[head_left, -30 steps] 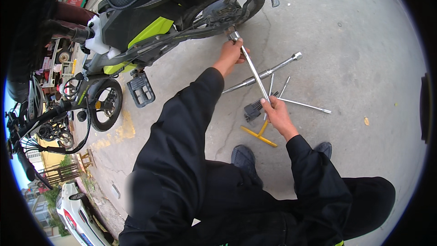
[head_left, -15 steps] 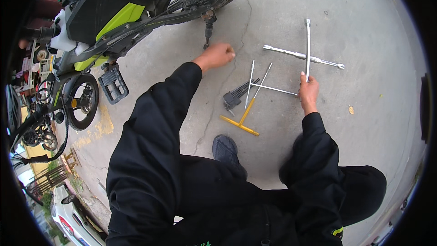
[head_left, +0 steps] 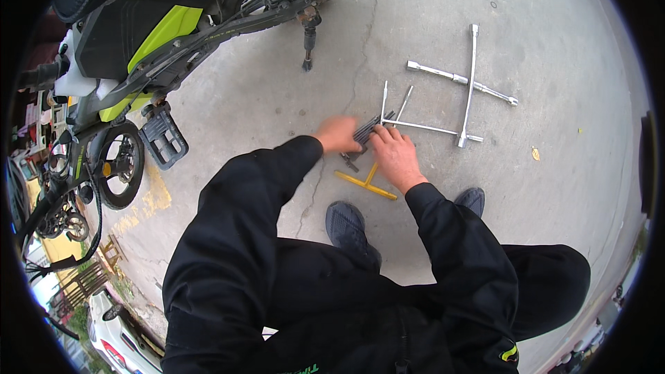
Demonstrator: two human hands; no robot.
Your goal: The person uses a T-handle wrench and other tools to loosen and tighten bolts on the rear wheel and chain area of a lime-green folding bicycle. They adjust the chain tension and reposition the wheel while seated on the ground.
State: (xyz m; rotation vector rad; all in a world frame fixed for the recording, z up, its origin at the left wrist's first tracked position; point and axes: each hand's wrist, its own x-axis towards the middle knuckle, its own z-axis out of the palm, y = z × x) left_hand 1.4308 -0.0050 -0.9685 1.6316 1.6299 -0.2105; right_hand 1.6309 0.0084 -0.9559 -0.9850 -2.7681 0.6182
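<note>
A dark hex key set [head_left: 364, 132] in its holder lies on the concrete between my hands. My left hand [head_left: 338, 134] is closed around its left side, slightly blurred. From the right, my right hand [head_left: 397, 156] reaches in with bent fingers, its fingertips gripping the set by the silver T-handle wrench [head_left: 422, 127]. A yellow T-handle wrench [head_left: 367, 183] lies under and in front of the right hand, its shaft partly covered. Farther right, a silver cross wrench [head_left: 471, 85] rests on the ground, its near end by the end of the silver T-handle wrench.
A black and lime-green motorcycle [head_left: 166, 41] stands at the upper left, with its pedal [head_left: 164, 136] and stand [head_left: 308, 45] near the ground. My shoes [head_left: 345, 225] are just in front of the tools. A white car [head_left: 114, 336] is at the lower left.
My right hand has let go of the cross wrench and moved left to the hex key set. My left hand has come down from beside the motorcycle stand to the same set.
</note>
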